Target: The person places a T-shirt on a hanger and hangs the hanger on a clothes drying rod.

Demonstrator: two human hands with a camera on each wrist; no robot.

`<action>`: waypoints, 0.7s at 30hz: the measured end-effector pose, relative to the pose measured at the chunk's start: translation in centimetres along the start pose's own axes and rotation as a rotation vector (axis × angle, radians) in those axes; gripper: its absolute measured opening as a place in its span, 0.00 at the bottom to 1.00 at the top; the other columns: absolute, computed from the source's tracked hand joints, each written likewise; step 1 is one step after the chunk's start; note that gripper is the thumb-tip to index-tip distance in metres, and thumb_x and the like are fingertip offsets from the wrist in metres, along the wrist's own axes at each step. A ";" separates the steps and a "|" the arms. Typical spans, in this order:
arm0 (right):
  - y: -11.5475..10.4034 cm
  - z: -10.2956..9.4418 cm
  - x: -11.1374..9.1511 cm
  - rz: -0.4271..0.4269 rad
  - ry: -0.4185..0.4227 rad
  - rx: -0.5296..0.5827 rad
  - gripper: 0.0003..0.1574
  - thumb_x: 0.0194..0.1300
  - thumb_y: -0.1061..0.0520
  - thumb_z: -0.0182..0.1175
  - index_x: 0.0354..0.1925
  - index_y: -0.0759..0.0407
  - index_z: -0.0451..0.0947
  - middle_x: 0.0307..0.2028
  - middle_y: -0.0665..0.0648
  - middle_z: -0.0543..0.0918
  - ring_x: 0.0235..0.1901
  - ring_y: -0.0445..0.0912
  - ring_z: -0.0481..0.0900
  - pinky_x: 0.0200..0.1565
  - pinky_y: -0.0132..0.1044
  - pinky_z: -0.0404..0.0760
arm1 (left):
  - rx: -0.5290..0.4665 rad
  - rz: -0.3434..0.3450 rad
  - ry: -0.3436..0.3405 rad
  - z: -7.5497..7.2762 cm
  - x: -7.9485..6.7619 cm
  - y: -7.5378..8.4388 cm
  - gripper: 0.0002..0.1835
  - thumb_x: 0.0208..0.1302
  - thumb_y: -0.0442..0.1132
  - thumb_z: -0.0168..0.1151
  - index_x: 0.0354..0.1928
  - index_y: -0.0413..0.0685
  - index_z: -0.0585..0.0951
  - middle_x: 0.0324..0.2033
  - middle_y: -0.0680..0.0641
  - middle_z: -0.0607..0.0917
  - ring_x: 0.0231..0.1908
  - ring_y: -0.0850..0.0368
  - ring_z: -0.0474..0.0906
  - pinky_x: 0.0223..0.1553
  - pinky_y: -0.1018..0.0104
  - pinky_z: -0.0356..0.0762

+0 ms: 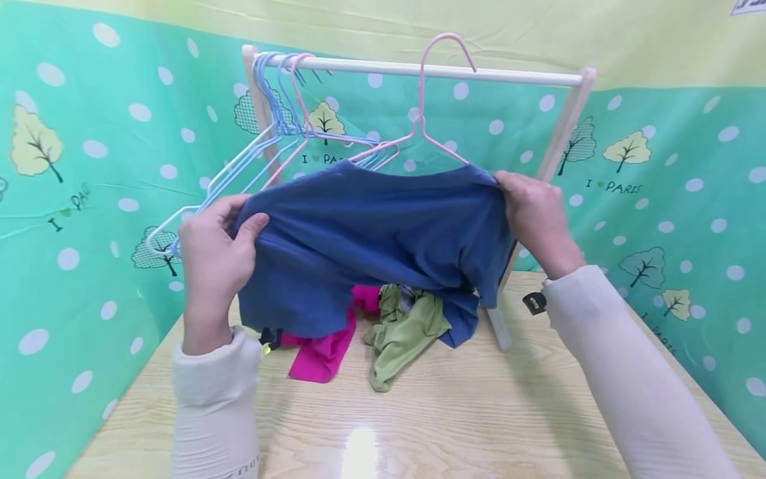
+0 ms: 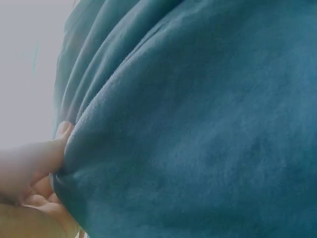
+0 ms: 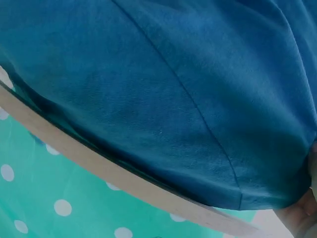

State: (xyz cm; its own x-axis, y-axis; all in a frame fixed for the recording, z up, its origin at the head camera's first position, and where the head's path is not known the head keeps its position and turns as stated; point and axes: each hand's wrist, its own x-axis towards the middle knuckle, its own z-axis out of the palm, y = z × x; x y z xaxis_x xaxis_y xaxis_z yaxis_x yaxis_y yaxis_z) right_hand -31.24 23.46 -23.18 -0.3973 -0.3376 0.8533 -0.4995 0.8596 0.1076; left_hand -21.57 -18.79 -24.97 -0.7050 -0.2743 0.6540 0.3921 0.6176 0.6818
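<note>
A blue T-shirt (image 1: 383, 226) hangs on a pink hanger (image 1: 422, 100), whose hook is at the white rail in the head view. My left hand (image 1: 218, 249) pinches the shirt's left edge between thumb and fingers; the left wrist view shows the thumb on the bunched blue cloth (image 2: 188, 124). At the other end my right hand (image 1: 535, 213) grips the shirt near its shoulder. In the right wrist view, a seam runs down the blue sleeve (image 3: 148, 99), with part of that hand at the lower right edge.
Blue hangers (image 1: 278, 106) and another pink hanger (image 1: 299, 100) hang at the left of the rack's white rail (image 1: 383, 66). Below the shirt, a green garment (image 1: 407, 332) and a magenta garment (image 1: 326, 349) lie on the wooden table (image 1: 443, 426). A polka-dot curtain (image 1: 676, 219) surrounds the table.
</note>
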 end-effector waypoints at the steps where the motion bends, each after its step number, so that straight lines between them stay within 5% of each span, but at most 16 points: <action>1: 0.1 -0.1 0.0 0.001 -0.005 0.002 0.13 0.75 0.70 0.51 0.45 0.64 0.84 0.40 0.66 0.89 0.32 0.64 0.87 0.27 0.58 0.80 | 0.009 0.009 0.007 -0.2 0.0 -0.1 0.15 0.67 0.38 0.70 0.54 0.42 0.87 0.44 0.41 0.90 0.39 0.61 0.84 0.41 0.80 0.74; 6: 0.5 -0.6 -0.1 0.024 -0.024 0.012 0.14 0.75 0.71 0.50 0.45 0.63 0.83 0.40 0.65 0.89 0.32 0.64 0.86 0.29 0.58 0.80 | -0.004 0.020 0.033 -1.1 0.1 -0.4 0.13 0.66 0.36 0.71 0.51 0.43 0.89 0.44 0.41 0.90 0.36 0.77 0.80 0.41 0.82 0.75; 9: 0.7 -0.8 -0.3 0.045 -0.048 0.018 0.14 0.75 0.70 0.50 0.42 0.62 0.82 0.37 0.65 0.88 0.30 0.63 0.85 0.28 0.57 0.78 | -0.010 0.028 0.040 -1.4 0.0 -0.2 0.12 0.65 0.36 0.71 0.49 0.42 0.89 0.42 0.42 0.90 0.34 0.77 0.80 0.39 0.81 0.74; 15: 0.4 -0.8 -0.8 0.091 -0.112 0.056 0.14 0.74 0.70 0.53 0.47 0.61 0.84 0.39 0.65 0.88 0.31 0.64 0.85 0.32 0.59 0.80 | 0.052 0.156 0.010 -0.4 -0.1 0.1 0.17 0.63 0.38 0.74 0.51 0.38 0.88 0.41 0.37 0.89 0.36 0.52 0.85 0.38 0.78 0.72; 21: -0.2 -0.5 -1.3 0.107 -0.186 0.091 0.15 0.72 0.70 0.57 0.51 0.64 0.86 0.44 0.67 0.88 0.37 0.65 0.87 0.41 0.59 0.83 | 0.138 0.373 0.030 1.1 -0.2 0.2 0.18 0.61 0.38 0.74 0.51 0.35 0.87 0.42 0.35 0.88 0.43 0.39 0.84 0.50 0.48 0.80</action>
State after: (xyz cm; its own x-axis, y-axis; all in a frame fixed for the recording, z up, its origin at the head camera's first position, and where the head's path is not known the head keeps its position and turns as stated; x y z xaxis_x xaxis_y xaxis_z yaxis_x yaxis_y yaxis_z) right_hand -30.25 23.85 -24.05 -0.5828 -0.3181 0.7478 -0.5105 0.8593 -0.0323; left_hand -22.02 -17.75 -25.28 -0.5104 -0.0325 0.8593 0.5339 0.7714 0.3463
